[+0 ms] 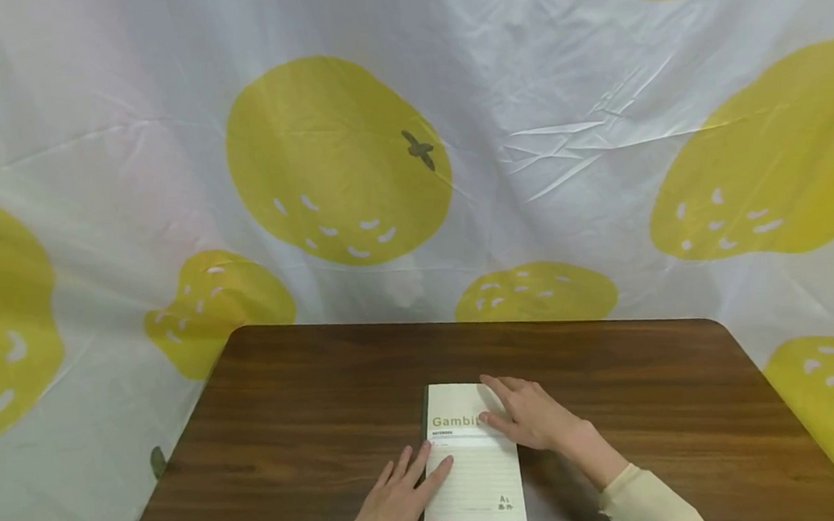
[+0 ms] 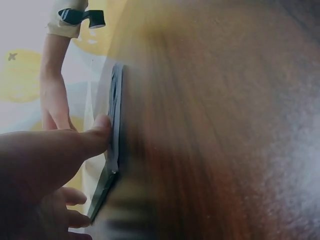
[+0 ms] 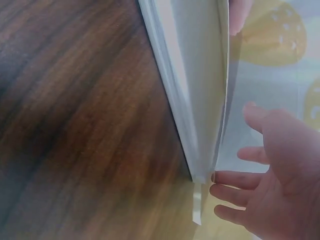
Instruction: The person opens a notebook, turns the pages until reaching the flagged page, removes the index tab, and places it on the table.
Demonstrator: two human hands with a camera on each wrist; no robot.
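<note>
A cream notebook (image 1: 475, 466) with a dark spine lies shut near the front edge of the brown wooden table (image 1: 310, 397). My left hand (image 1: 400, 496) rests on its lower left part with straight fingers, the thumb at the near corner. In the left wrist view that thumb (image 2: 95, 136) presses against the notebook's dark edge (image 2: 115, 120). My right hand (image 1: 529, 416) lies flat on the upper right of the cover, over the printed title. The right wrist view shows the cover's edge (image 3: 222, 100) a little raised off the pages, with the right hand's fingers (image 3: 235, 179) at it.
A white sheet with large yellow fruit prints (image 1: 337, 161) hangs behind and around the table. Bare wood shows to the left, right and back of the notebook. A cream sleeve (image 1: 648, 503) covers my right forearm.
</note>
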